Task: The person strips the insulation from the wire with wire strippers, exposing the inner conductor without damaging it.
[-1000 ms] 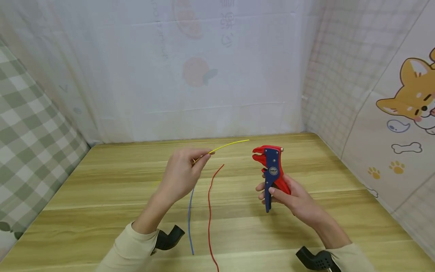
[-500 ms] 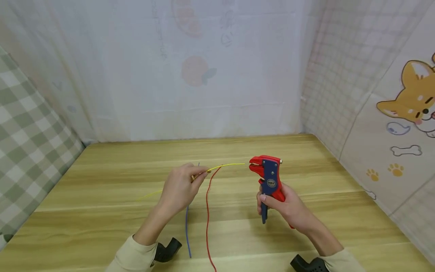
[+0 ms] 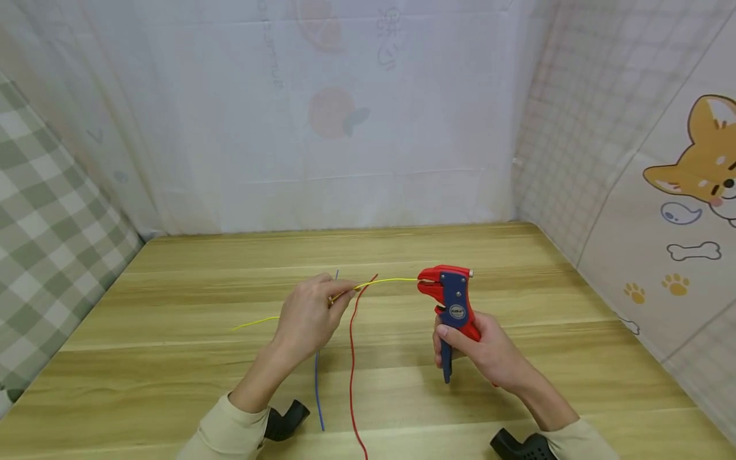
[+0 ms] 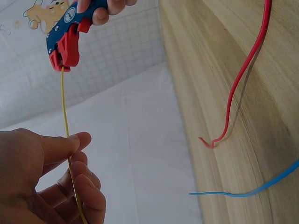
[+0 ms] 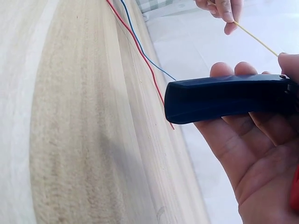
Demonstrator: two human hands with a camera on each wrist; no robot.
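My left hand [image 3: 313, 313] pinches a yellow wire [image 3: 391, 279] between thumb and forefinger, above the table. One end reaches right to the jaws of a red and blue wire stripper [image 3: 454, 297]; the other trails out left past the hand. In the left wrist view the wire's tip [image 4: 62, 70] sits at the mouth of the red jaws. My right hand [image 3: 489, 348] grips the stripper by its handles, held upright with the jaws facing left. The blue handle [image 5: 224, 97] lies across the fingers in the right wrist view.
A red wire [image 3: 352, 358] and a blue wire [image 3: 317, 390] lie on the wooden table [image 3: 190, 383] beneath and beside the left hand. White cloth [image 3: 356, 191] hangs behind the table, with a green checked cloth [image 3: 52, 191] at the left.
Both hands have lowered with what they hold, and the stripper has shifted slightly left. The yellow wire's end, apart from the jaws before, now meets them.
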